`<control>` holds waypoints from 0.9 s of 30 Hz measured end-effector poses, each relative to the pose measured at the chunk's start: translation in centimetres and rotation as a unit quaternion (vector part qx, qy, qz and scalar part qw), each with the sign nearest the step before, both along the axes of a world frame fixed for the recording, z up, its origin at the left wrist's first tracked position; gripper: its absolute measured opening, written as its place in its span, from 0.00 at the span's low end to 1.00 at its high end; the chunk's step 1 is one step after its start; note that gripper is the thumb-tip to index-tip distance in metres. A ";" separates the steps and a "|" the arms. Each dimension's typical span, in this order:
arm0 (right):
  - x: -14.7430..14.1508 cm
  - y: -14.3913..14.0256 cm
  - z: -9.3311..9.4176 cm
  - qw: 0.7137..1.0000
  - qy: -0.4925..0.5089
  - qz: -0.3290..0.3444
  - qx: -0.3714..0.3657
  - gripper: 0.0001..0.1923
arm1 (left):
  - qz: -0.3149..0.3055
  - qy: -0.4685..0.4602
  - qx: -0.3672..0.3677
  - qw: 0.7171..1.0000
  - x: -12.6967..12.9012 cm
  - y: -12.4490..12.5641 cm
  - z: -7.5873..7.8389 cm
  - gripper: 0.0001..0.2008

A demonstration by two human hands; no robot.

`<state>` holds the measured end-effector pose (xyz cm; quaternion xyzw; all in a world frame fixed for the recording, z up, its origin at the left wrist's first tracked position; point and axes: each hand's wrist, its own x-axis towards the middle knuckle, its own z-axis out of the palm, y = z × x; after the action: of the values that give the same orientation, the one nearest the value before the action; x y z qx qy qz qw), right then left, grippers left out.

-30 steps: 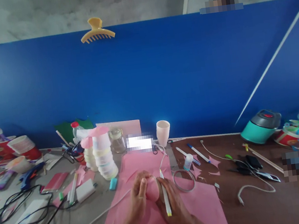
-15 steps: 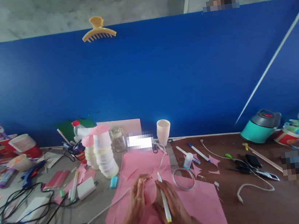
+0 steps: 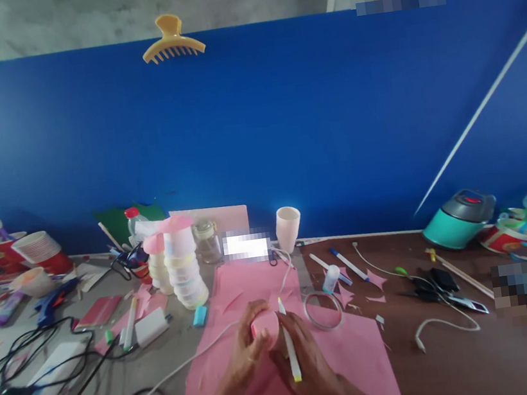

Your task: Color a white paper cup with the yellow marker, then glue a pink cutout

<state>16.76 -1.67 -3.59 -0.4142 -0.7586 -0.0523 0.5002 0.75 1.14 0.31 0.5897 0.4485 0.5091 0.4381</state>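
Resting on the pink paper sheet point(image 3: 352, 354), a small pink cup point(image 3: 265, 329) is gripped between both hands. The left hand point(image 3: 245, 352) is curled around its side, fingers closed on it. A white marker point(image 3: 288, 343) is pinched in the right hand point(image 3: 309, 363), whose fingertips also touch the cup. A tape ring point(image 3: 323, 311) is seen just beyond the right fingers.

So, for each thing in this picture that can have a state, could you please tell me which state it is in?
left hand: closed around the pink round piece
right hand: holding the white marker, tip pointing away
white cup: upright
stacked cups: upright, a pink paper cap on top
glass jar: upright
tape ring: lying flat
pink paper sheet: flat, with cut-outs
hair claw: clipped on the blue board
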 end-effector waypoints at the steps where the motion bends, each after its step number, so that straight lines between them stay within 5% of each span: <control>1: 0.0 0.0 0.0 1.000 0.000 0.000 -0.002 0.34 | 0.000 0.001 -0.003 1.000 0.1 0.0 0.1 0.30; 22: 0.4 0.4 1.6 0.991 0.030 0.075 -0.105 0.28 | -0.019 -0.002 -0.045 0.999 0.0 0.6 1.1 0.20; 27: 1.1 0.9 1.7 0.993 0.043 0.065 -0.092 0.29 | 0.054 -0.025 -0.048 0.997 -0.6 1.0 1.1 0.18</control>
<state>17.82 -0.78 -1.88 -0.4101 -0.7632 0.0689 0.4945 0.16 2.10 1.44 0.5298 0.4931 0.5243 0.4486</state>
